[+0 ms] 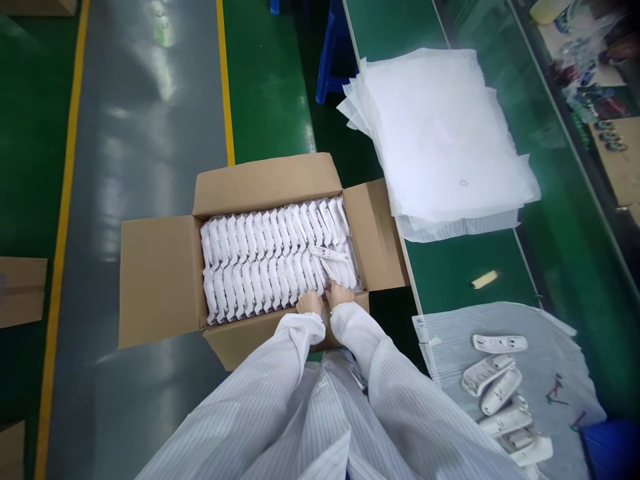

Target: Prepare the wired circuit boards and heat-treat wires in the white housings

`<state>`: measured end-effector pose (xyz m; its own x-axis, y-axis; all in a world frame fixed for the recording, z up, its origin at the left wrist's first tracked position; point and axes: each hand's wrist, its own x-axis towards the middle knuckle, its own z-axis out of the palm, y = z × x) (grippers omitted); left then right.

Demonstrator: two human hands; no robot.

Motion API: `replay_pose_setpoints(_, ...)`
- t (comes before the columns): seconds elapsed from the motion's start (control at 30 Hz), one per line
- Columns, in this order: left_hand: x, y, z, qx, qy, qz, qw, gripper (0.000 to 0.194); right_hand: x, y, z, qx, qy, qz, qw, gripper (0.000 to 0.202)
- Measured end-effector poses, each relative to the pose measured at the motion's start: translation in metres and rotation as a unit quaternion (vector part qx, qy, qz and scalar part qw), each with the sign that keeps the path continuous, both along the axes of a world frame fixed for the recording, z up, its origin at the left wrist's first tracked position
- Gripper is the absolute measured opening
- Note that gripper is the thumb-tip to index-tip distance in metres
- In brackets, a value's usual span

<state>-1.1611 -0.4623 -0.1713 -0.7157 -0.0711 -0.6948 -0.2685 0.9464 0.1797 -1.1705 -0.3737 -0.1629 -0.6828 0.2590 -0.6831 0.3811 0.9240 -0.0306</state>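
An open cardboard box point(159, 280) holds two rows of white plastic parts point(250, 243) standing on edge in clear wrapping. One white part point(329, 253) lies flat across the right end of the rows. My left hand point(310, 303) is at the box's near edge, against the front row, its fingertips hidden among the parts. Just right of it, my right hand point(339, 294) reaches in at the near right corner, fingers bent at the wrapped parts; what it holds, if anything, is too small to make out.
On the green table point(500, 267) at right are a stack of white sheets point(445, 140), a yellowish piece point(485, 279) and several loose white parts point(500, 344) on a plastic sheet. A blue stool point(327, 67) stands behind. More cardboard boxes point(23, 291) are at the left edge.
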Motion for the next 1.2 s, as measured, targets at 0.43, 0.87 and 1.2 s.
replay_pose_setpoints(0.43,-0.014,0.002,-0.014,-0.006,-0.015,0.035,0.999,0.027,0.008,0.011,-0.01,-0.088,0.096,-0.069,0.989,0.014)
replay_pose_setpoints(0.87,-0.015,-0.007,-0.02,0.077,0.013,0.128,0.989,0.024,0.037,0.023,-0.008,-0.154,0.264,-0.17,0.937,0.012)
replay_pose_setpoints(1.2,0.009,-0.012,0.009,0.252,0.08,0.157,0.952,0.018,0.04,0.004,-0.007,-0.241,0.214,-0.062,0.945,0.037)
